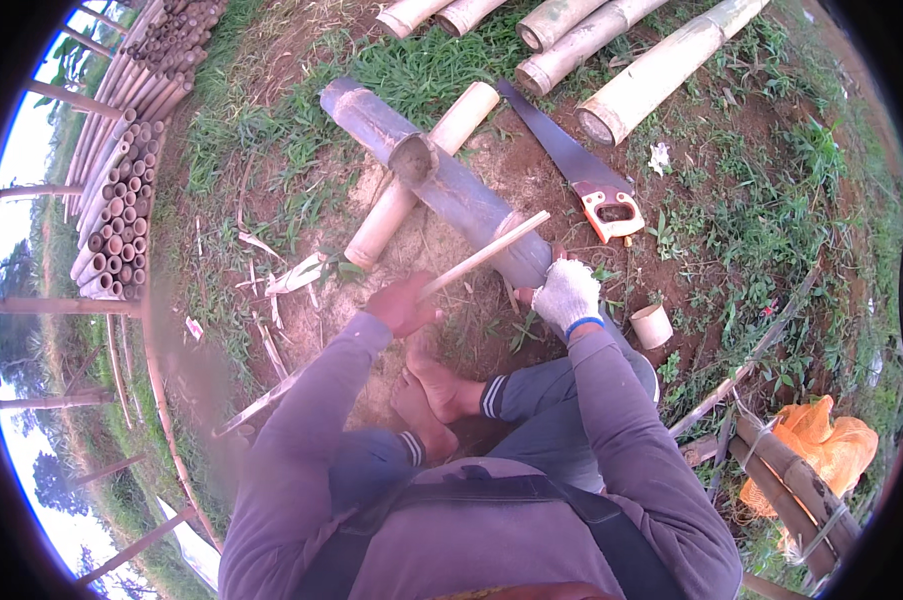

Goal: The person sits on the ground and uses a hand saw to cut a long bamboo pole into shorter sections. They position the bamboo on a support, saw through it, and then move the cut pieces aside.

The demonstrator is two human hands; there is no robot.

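My bare left hand [401, 305] is closed round the near end of a thin, pale bamboo strip [486, 253]. The strip slants up to the right, its far end over a dark bamboo pole [461, 200]. This pole has a notch cut in its upper side and rests across a paler bamboo piece [381, 222]. My right hand [568, 295], in a white knitted glove, grips the pole's near end; part of its fingers is hidden. A handsaw [571, 160] with a dark blade and orange-edged handle lies on the ground right of the pole.
Several cut bamboo poles [661, 75] lie at the far side. A short bamboo ring [651, 326] sits right of my gloved hand. Bamboo is stacked [121, 220] on a rack at left. An orange net sack [816, 445] lies by tied bamboo [791, 480] at lower right.
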